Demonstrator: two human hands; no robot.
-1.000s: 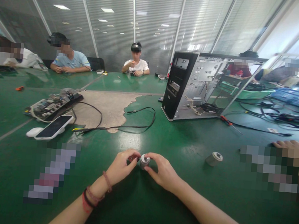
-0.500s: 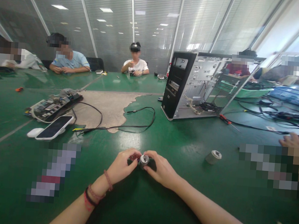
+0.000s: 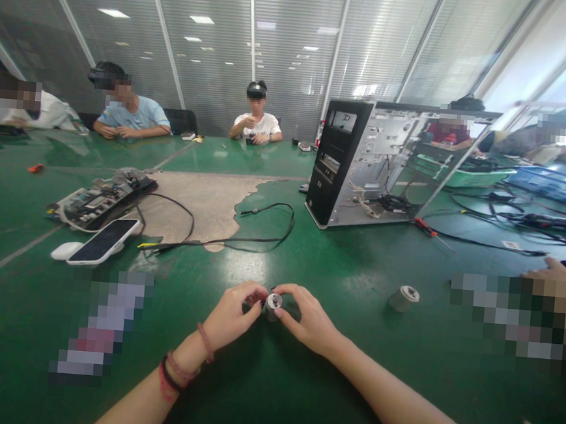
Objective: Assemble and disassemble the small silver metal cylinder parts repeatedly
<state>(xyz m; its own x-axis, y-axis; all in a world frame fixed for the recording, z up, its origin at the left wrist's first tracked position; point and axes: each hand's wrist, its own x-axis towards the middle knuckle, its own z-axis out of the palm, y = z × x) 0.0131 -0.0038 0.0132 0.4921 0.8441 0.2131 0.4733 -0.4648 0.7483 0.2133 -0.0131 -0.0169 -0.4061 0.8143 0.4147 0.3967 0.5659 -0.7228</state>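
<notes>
Between the thumb and fingers of my right hand [image 3: 306, 318] is a small grey metal cylinder [image 3: 274, 305], upright, with a pale round top that has a dark hole in it. Bracelets circle the wrist of my left hand [image 3: 236, 309], whose thumb and fingers are pinched together just left of the cylinder. Something small and dark shows at those fingertips, too small to name. A second metal cylinder [image 3: 404, 298] of like shape stands on the green table [image 3: 346, 276] to the right.
Ahead right stands an open computer case [image 3: 355, 165], with a red-handled screwdriver [image 3: 426, 227] beside it. A circuit assembly [image 3: 102, 198], a phone [image 3: 104, 242] and a black cable [image 3: 261, 240] lie left. Another person's hand [image 3: 561, 286] is at the right edge. Several people sit around the table.
The fingers of my right hand have shifted slightly on the cylinder, and its top tilts a little differently. My left hand has barely moved. The other person's hand at the right has shifted.
</notes>
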